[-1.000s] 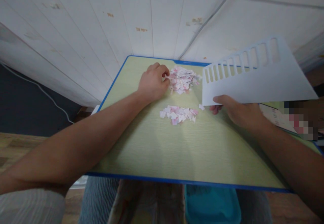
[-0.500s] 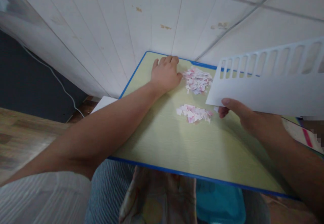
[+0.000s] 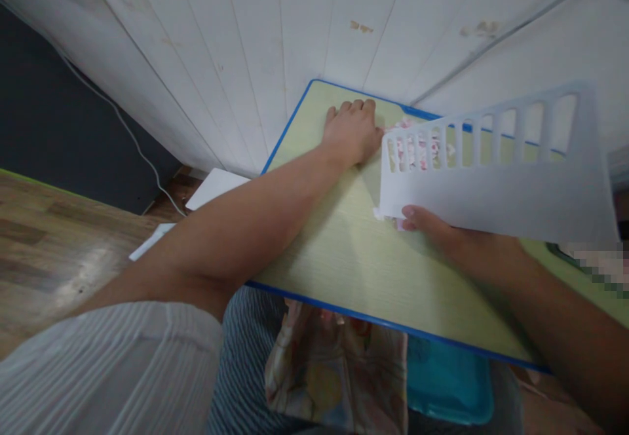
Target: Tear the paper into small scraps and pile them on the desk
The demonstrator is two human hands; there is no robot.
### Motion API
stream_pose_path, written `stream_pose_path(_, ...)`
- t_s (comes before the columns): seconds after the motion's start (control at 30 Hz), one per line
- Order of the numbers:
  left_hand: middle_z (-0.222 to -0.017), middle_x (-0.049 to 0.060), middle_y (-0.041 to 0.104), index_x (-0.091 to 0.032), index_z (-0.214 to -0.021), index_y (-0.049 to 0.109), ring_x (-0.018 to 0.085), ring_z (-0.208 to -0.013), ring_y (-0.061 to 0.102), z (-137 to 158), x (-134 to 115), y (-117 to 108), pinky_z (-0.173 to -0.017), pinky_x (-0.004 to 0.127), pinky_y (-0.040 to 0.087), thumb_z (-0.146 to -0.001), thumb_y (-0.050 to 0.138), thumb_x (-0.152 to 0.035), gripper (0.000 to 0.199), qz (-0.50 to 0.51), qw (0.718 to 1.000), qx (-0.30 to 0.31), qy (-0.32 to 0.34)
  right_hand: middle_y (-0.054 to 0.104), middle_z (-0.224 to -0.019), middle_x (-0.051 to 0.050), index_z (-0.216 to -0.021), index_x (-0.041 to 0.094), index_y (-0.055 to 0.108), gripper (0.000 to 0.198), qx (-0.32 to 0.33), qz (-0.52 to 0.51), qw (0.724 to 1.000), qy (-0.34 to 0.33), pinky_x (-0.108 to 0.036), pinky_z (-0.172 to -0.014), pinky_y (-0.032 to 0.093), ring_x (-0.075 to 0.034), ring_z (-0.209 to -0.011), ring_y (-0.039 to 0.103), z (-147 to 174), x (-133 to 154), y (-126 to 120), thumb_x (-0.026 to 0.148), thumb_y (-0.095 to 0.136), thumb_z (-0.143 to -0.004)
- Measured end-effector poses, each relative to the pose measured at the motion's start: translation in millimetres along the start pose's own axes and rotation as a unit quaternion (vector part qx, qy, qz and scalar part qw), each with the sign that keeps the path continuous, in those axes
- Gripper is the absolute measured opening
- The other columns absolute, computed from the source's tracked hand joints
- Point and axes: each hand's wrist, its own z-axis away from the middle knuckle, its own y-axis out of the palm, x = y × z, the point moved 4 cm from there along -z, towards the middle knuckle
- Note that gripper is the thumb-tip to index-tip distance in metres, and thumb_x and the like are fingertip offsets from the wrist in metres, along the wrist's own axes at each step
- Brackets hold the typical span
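My right hand (image 3: 432,223) grips the lower left edge of a white slotted plastic sheet (image 3: 466,199), thumb on top. The sheet is tilted over the pale yellow, blue-rimmed tabletop (image 3: 339,251). Behind it lies a pile of pink and white paper scraps (image 3: 403,123), showing above its edge and through the slots. A few loose scraps (image 3: 378,213) poke out by the sheet's lower left corner, close to my right fingers. My left hand (image 3: 352,130) rests on the far left of the tabletop, fingers apart and slightly bent, thumb beside the scrap pile. It holds nothing.
A white plank wall (image 3: 255,48) stands directly behind the table. Below the near edge, a patterned cloth (image 3: 339,376) and a turquoise plastic container (image 3: 449,382) are by my legs. A white board (image 3: 216,188) and a cable (image 3: 128,133) are at left.
My right hand has brought the sheet left across the tabletop, so it now covers most of the far pile and hides the near one. The view has shifted; my left hand stays put on the table.
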Motion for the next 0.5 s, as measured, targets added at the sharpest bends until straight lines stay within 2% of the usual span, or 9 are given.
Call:
stream_pose_path(0.07,-0.154,0.016,0.076,-0.025,-0.141,0.073,0.045,-0.156,0.061,-3,2,5,-0.137,0.067,0.040,-0.107,0.076,-0.029,0.034,0.002,1.000,-0.008,0.002,0.087,-0.100,-0.005,-0.092,0.042,0.080,0.019,0.009,-0.025,1.000,-0.001,-0.063,-0.129,0.060,-0.045,-0.142,0.075,4,-3,-1,0.060,0.085,-0.089)
stream_pose_path(0.13,-0.153,0.017,0.076,-0.023,-0.138,0.074,0.046,-0.155,0.062,-5,1,7,-0.136,0.070,0.041,-0.108,0.074,-0.026,0.030,-0.004,1.000,-0.004,0.002,0.089,-0.109,-0.006,-0.099,0.041,0.081,0.023,0.017,-0.040,0.999,0.009,-0.065,-0.130,0.060,-0.045,-0.145,0.074,7,-7,-1,0.060,0.086,-0.087)
stream_pose_path(0.33,-0.149,0.016,0.079,-0.026,-0.124,0.076,0.047,-0.148,0.065,0,-5,-3,-0.127,0.071,0.049,-0.106,0.071,-0.023,0.019,-0.029,1.000,-0.001,-0.004,0.090,-0.123,-0.007,-0.122,0.039,0.082,0.047,0.032,-0.046,0.998,0.016,-0.066,-0.125,0.064,-0.047,-0.144,0.077,14,-13,-6,0.064,0.090,-0.083)
stream_pose_path(0.4,-0.150,0.014,0.078,-0.027,-0.124,0.077,0.044,-0.147,0.064,1,-6,-6,-0.127,0.069,0.049,-0.107,0.070,-0.028,0.018,-0.041,0.999,0.012,-0.013,0.089,-0.121,-0.007,-0.121,0.039,0.082,0.048,0.022,-0.050,0.998,0.022,-0.067,-0.128,0.062,-0.047,-0.142,0.078,16,-15,-10,0.064,0.090,-0.081)
stream_pose_path(0.5,-0.144,0.008,0.081,-0.032,-0.128,0.078,0.038,-0.149,0.056,3,-5,-8,-0.131,0.065,0.045,-0.110,0.066,-0.040,0.023,-0.028,0.999,0.027,-0.024,0.089,-0.111,-0.006,-0.108,0.038,0.082,0.035,0.024,-0.055,0.998,0.036,-0.070,-0.134,0.055,-0.047,-0.138,0.080,18,-16,-13,0.062,0.088,-0.083)
